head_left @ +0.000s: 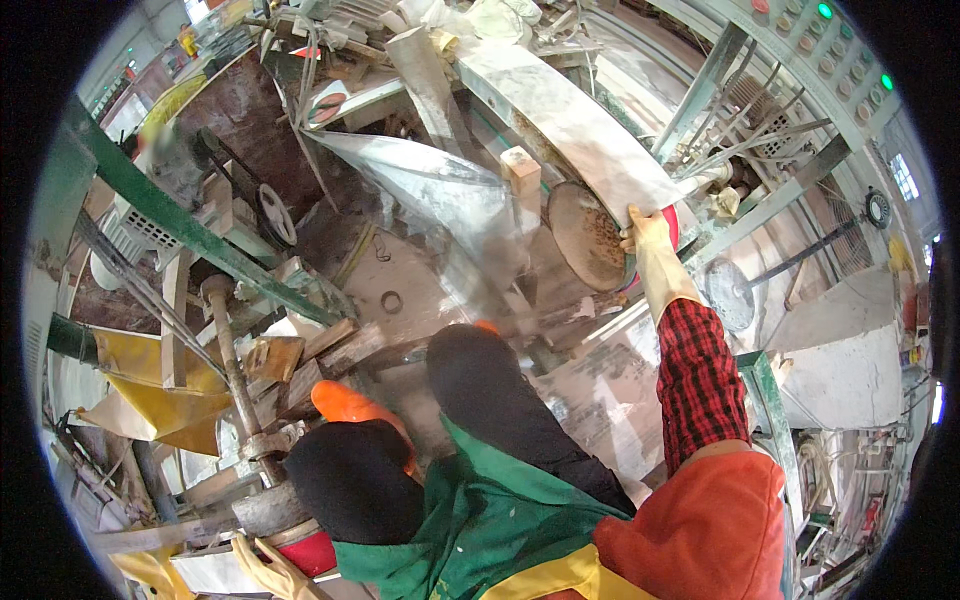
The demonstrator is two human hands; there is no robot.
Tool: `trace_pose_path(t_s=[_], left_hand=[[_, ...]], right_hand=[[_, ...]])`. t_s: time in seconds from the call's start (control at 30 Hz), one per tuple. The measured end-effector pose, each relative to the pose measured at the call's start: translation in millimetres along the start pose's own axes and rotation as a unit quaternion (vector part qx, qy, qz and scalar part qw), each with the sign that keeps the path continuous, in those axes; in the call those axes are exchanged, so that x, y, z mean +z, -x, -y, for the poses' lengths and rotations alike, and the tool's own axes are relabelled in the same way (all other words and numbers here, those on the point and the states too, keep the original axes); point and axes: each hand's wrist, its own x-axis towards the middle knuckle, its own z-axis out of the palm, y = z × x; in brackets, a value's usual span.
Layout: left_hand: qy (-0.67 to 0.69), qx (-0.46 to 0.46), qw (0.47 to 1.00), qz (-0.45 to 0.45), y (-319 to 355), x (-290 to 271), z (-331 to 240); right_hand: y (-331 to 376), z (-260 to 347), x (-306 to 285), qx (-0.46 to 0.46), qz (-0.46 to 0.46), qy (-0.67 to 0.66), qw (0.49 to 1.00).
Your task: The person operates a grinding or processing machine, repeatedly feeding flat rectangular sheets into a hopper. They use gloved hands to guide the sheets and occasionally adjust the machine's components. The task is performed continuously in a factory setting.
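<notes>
My right hand (pixel 652 248), in a pale yellow rubber glove, reaches forward with its fingers bent over the near end of a long white, dusty panel (pixel 575 120). A red edge (pixel 671 228) shows beside that hand, and just left of it is a round, brown-crusted metal disc (pixel 588 238). Low at the left, my left hand (pixel 272 572), gloved alike, has its fingers stretched out and apart. It lies next to a red rounded piece (pixel 308 553) and a white block-like part (pixel 215 572). Whether it touches them I cannot tell.
A green beam (pixel 205 230) crosses the left side above a motor and a belt pulley (pixel 277 215). A rusty shaft (pixel 232 360) stands near my left leg. Plastic sheeting (pixel 420 175) hangs ahead. At upper right is a button panel (pixel 835 55) with green lights.
</notes>
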Motion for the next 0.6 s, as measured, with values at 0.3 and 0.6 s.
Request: trace_pose_path(t_s=[0.3, 0.6], left_hand=[[-0.016, 0.005, 1.000, -0.021, 0.5, -9.9, -44.0], [0.071, 0.013, 0.997, 0.030, -27.8, -44.1, -68.1]], right_hand=[[13.2, 30.9, 8.0, -0.142, -0.064, -0.058, 0.986], [252.1, 121.6, 213.2, -0.215, 0.470, -0.028, 0.856]])
